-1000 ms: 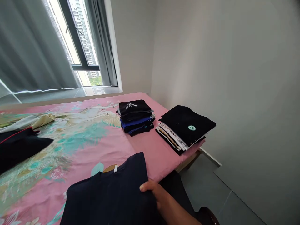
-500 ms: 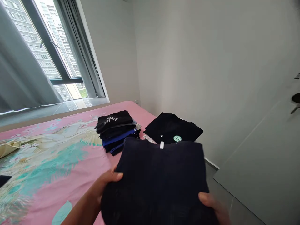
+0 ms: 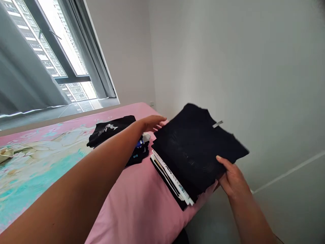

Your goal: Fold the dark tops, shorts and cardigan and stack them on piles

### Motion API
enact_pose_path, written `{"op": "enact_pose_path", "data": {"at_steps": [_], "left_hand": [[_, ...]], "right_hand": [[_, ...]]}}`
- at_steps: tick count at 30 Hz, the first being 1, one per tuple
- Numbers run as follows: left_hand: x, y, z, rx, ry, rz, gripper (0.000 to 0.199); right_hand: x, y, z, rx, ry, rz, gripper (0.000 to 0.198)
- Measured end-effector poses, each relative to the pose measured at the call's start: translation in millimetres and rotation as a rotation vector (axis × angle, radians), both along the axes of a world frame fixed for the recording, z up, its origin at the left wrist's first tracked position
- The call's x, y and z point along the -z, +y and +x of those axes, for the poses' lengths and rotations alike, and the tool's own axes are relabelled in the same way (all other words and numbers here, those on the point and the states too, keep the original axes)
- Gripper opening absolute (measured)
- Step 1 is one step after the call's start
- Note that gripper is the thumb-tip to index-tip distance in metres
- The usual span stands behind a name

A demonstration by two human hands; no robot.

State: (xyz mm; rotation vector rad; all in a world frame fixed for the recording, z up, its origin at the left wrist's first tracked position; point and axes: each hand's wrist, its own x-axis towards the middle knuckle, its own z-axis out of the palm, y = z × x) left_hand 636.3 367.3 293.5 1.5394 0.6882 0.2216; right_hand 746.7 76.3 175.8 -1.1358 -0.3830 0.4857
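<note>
Pinching dark shirt (image 3: 190, 144) atop right stack (image 3: 170, 180) with right hand (image 3: 232, 176); holding left hand (image 3: 154, 122), loosely spread, beside its left corner (partly blocking left pile (image 3: 114, 125) with forearm (image 3: 101, 169)).

Left pile (image 3: 111, 127) sits beside right pile (image 3: 170, 179) (shirt (image 3: 193, 145) on top) — both on the bed (image 3: 134, 200).

folded dark shirt (image 3: 193, 145) (pale tag (image 3: 217, 124) at its neckline) atop a stack of folded clothes (image 3: 172, 179)

light: window (image 3: 64, 37), upper left | panes (image 3: 72, 61) overexposed | wall (image 3: 228, 67) softly shaded toward right | top-right corner darkened
</note>
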Motion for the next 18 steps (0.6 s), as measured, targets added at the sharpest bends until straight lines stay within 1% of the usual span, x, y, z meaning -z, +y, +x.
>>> {"op": "enact_pose_path", "data": {"at_steps": [2, 3, 4, 5, 6, 8, 10, 12, 15, 18], "left_hand": [[42.3, 9, 0, -0.001, 0.113, 0.046, 0.034], [60.6, 12, -1, -0.006, 0.161, 0.083, 0.038], [75.3, 16, -3, -0.013, 0.195, 0.127, 0.04], [85.7, 19, -5, -0.019, 0.213, 0.171, 0.042], [91.8, 22, -6, -0.029, 0.215, 0.213, 0.044], [93.5, 26, -5, -0.035, 0.204, 0.301, 0.045], [87.6, 27, -4, -0.014, 0.191, 0.38, 0.044], [81.0, 24, -3, 0.034, 0.194, 0.417, 0.043], [75.5, 18, -3, 0.124, 0.241, 0.4, 0.038], [73.1, 17, -7, 0.131, 0.206, 0.339, 0.037]], "right_hand": [[21, -1, 7, -0.012, 0.033, -0.042, 0.043], [28, -5, 9, -0.008, 0.053, -0.056, 0.046], [34, -9, 10, -0.004, 0.075, -0.075, 0.048], [37, -13, 11, -0.005, 0.098, -0.096, 0.05], [39, -17, 13, -0.005, 0.116, -0.116, 0.052], [41, -20, 16, -0.004, 0.133, -0.145, 0.054], [43, -20, 20, 0.016, 0.12, -0.149, 0.054], [45, -17, 24, 0.047, 0.089, -0.13, 0.053], [44, -12, 27, 0.069, 0.053, -0.099, 0.05], [36, -10, 25, 0.141, 0.03, -0.106, 0.045]]}}
